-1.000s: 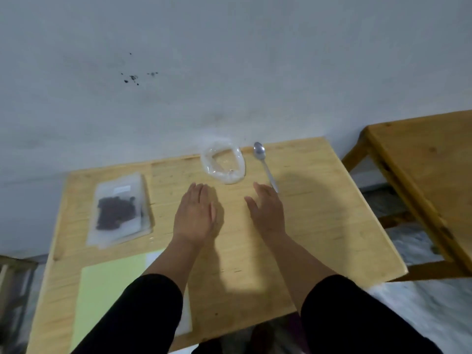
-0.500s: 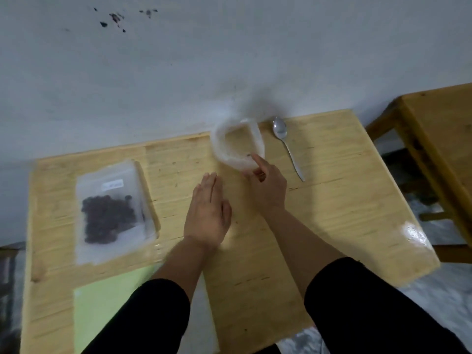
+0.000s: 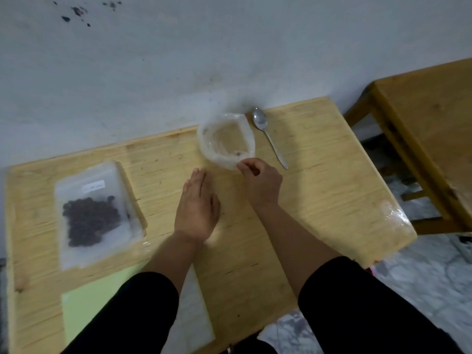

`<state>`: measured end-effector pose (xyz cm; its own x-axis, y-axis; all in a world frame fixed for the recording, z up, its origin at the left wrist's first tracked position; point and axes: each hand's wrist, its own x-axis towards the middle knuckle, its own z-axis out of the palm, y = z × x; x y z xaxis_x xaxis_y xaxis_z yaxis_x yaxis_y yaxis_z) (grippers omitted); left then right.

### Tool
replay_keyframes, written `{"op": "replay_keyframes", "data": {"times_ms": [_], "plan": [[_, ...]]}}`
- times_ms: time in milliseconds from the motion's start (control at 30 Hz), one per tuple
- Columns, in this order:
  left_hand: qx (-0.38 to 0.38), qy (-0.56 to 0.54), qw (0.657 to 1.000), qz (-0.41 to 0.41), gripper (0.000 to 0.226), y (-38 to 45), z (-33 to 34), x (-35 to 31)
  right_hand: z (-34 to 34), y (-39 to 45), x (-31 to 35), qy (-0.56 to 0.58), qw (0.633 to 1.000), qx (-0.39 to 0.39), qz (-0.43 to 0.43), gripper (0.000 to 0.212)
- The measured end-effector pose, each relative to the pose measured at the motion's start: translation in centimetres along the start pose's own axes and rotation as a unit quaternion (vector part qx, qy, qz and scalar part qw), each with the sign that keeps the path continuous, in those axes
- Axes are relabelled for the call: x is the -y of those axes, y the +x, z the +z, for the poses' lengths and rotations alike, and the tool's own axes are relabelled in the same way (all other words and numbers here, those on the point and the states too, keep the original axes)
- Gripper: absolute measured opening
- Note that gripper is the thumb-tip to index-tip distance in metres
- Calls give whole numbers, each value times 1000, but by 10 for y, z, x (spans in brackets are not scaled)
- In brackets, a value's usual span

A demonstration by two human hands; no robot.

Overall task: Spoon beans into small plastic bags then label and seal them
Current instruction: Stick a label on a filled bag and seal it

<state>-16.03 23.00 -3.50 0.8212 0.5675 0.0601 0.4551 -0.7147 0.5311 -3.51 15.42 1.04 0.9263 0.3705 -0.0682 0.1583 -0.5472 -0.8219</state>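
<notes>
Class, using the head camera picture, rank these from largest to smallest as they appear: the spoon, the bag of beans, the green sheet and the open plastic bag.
1. Green sheet, though a sleeve hides part of it.
2. Bag of beans.
3. Open plastic bag.
4. Spoon.
The green sheet lies nearest the camera, which enlarges it.

The pale yellow wooden table (image 3: 319,175) is showing fine grain lines. Dark brown beans are showing through the clear flat plastic bag (image 3: 97,208). The pale green sheet (image 3: 102,297) is lying near left; the spoon (image 3: 268,136) is gleaming silver.
</notes>
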Motion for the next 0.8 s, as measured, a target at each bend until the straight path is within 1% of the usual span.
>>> {"op": "replay_keyframes", "data": {"times_ms": [100,167,233,300,367,467,533,667,733,800], "plan": [[31,11,999,11,52,-1,7,-18,-24,-7,-2,11,999,-35,3,12],[77,40,995,42,53,-3,16,-42,-45,-12,-7,16,998,-63,9,11],[118,35,988,96,56,-8,30,-70,-71,-18,-15,22,995,-93,15,11],[136,26,980,146,56,-16,46,-101,-101,-27,-27,25,992,-119,27,11],[152,39,969,193,54,-23,60,-130,-132,-38,-42,23,989,-141,47,12],[175,61,950,250,53,-35,82,-171,-179,-58,-71,14,978,-195,72,12],[187,75,942,269,53,-42,95,-195,-208,-72,-92,7,969,-225,101,12],[193,107,930,295,51,-51,122,-229,-251,-102,-136,51,948,-264,172,10],[202,118,928,291,51,-54,134,-240,-266,-117,-158,63,935,-282,204,10],[194,124,933,277,51,-58,143,-248,-278,-131,-179,66,924,-294,234,11]]}}
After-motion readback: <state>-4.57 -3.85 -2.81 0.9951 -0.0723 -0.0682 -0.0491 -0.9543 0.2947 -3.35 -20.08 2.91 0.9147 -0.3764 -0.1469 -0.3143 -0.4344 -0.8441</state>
